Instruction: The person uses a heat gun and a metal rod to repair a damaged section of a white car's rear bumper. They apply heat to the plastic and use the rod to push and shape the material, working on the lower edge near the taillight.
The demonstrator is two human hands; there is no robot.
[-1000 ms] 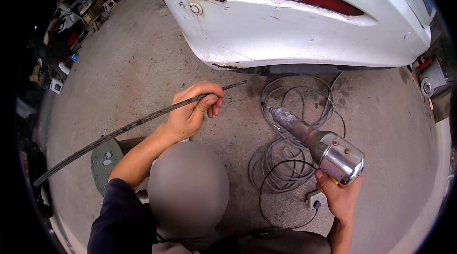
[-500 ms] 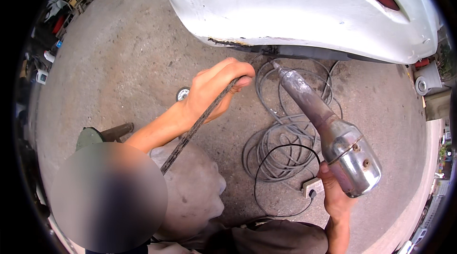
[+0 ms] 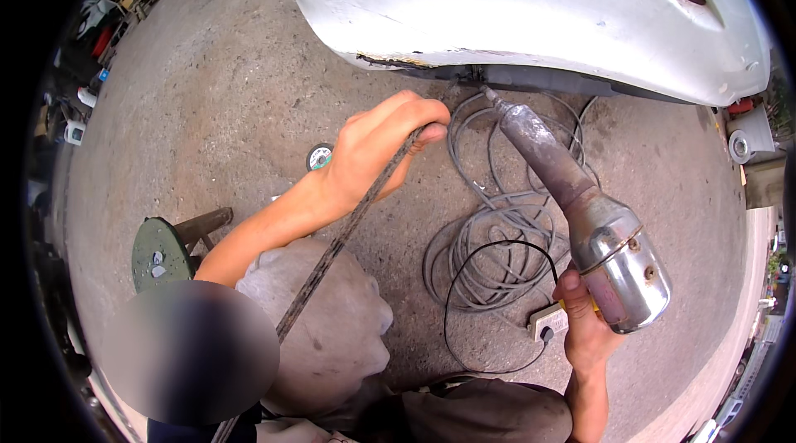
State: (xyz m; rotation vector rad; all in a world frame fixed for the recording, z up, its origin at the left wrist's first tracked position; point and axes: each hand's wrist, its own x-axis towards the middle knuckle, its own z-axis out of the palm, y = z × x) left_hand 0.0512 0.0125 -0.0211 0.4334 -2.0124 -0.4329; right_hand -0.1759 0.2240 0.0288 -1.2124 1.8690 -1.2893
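My left hand (image 3: 373,148) pinches a long, thin dark strip (image 3: 332,248) between thumb and fingers. The strip runs back past my knee to the lower left, and its front end is hard to make out near the bumper's underside. My right hand (image 3: 587,323) is closed round the handle of a silver hot-air gun (image 3: 618,248), whose long scorched tube tapers to a narrow nozzle. That nozzle tip is close to the dark lower edge of a white car bumper (image 3: 464,12); whether they touch, I cannot tell. The bumper's lower edge is cracked and chipped at left.
A grey cable (image 3: 473,277) lies coiled on the concrete floor, beside a white power strip (image 3: 547,323) with a black plug. A small disc (image 3: 319,157) lies beyond my left wrist. At left stands a green-topped stool (image 3: 162,256). A blurred patch covers the lower left.
The hot-air gun has shifted slightly right, its nozzle still by the bumper's edge. My left hand has barely moved with the strip. The view has shifted, revealing more of the stool.
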